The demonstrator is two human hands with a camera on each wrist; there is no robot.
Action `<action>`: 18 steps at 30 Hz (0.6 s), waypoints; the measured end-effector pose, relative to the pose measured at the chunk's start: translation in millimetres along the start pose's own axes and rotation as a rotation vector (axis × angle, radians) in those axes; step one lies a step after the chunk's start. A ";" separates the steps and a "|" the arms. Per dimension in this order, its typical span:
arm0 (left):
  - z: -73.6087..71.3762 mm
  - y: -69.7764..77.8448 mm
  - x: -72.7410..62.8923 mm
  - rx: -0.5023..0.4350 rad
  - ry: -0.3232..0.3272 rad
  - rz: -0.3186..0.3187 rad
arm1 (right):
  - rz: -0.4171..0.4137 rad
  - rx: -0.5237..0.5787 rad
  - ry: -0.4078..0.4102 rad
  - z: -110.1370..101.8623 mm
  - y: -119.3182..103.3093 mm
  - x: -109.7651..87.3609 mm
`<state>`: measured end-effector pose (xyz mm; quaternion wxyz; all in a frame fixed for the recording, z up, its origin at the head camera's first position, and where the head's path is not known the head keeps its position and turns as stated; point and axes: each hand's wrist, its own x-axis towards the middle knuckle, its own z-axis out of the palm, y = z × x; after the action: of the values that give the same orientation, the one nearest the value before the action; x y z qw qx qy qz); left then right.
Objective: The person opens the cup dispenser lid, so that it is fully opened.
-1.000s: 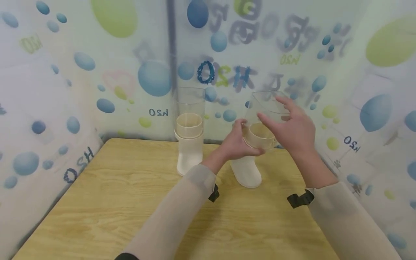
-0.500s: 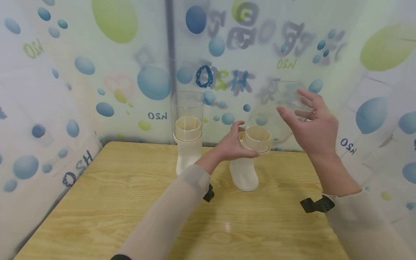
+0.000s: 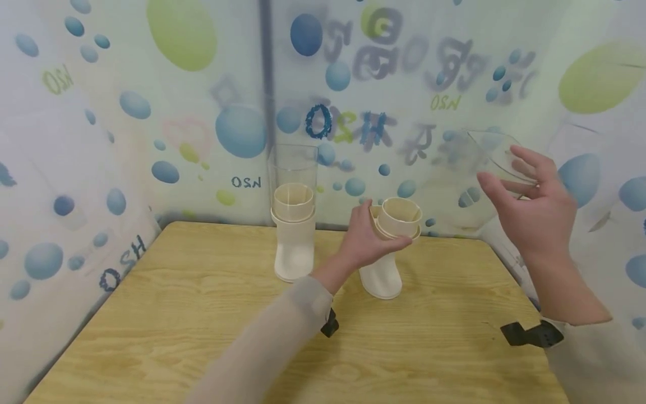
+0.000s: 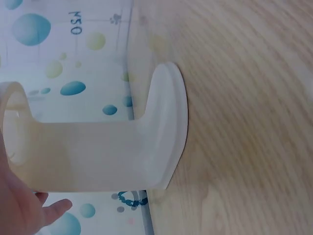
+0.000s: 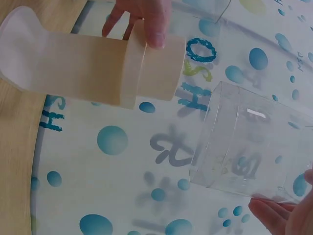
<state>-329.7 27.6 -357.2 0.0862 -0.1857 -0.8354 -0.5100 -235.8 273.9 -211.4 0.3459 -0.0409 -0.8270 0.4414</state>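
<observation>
Tube: The clear tube (image 5: pixel 244 142) sits in the grasp of the right hand, tilted, its near end clear of the stand (image 3: pixel 382 278) and facing it across a gap.
Right hand: Raised over the table's right side, the right hand (image 3: pixel 540 210) curls round the tube, thumb on one side and fingers on the other.
Stand: Pale and boot-shaped, it stands in the left hand's grip, its foot meeting the table below that hand and its bare collar (image 3: pixel 402 211) rising above the thumb.
Left hand: Reaching forward, the left hand (image 3: pixel 364 242) wraps the stand just under the collar, thumb across the near side.
Second stand: To the left of the left hand, apart from it, a matching second stand (image 3: pixel 294 247) rests upright, a clear second tube (image 3: pixel 294 157) seated around its collar.
Table: Wood-grained, the table (image 3: pixel 202 320) spreads beneath both hands.
Sleeves: Pale sleeves (image 3: pixel 272 336) run up to both wrists, with a black strap (image 3: pixel 532 335) beside the right wrist.
Backdrop: Behind the hands, a white backdrop (image 3: pixel 232 73) carries blue and green drops and reversed "H2O" lettering.
</observation>
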 end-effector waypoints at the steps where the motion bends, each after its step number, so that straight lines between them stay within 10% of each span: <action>1: 2.0 0.9 -1.6 0.004 0.012 -0.014 | 0.021 0.002 0.003 -2.8 3.1 -0.3; 18: -0.4 -3.1 -1.6 -0.012 -0.010 -0.067 | 0.074 -0.276 -0.224 -5.7 122.6 -20.3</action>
<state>-329.5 25.6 -360.2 0.0637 -0.1607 -0.8385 -0.5168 -246.1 344.8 -313.2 0.2261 -0.0689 -0.9110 0.3380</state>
